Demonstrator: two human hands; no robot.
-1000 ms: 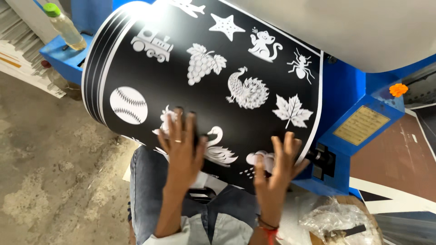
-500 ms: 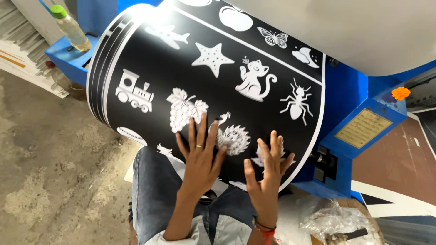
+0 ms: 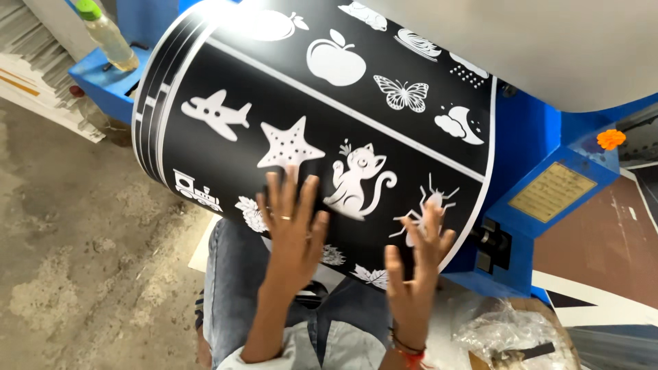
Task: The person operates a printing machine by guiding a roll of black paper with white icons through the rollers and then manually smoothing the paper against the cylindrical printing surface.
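A black sheet (image 3: 308,130) printed with white pictures curves over a roller and fills the middle of the frame. The left hand (image 3: 296,229) lies flat on it at lower centre, fingers spread wide, holding nothing. The right hand (image 3: 415,264) presses beside it, also spread. A blue machine (image 3: 548,178) stands to the right, a bottle (image 3: 104,34) upper left

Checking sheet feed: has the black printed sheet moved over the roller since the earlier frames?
Yes. The black printed sheet has advanced down toward the person: the cat figure was up near the blue machine frame, now it's just above the left hand.
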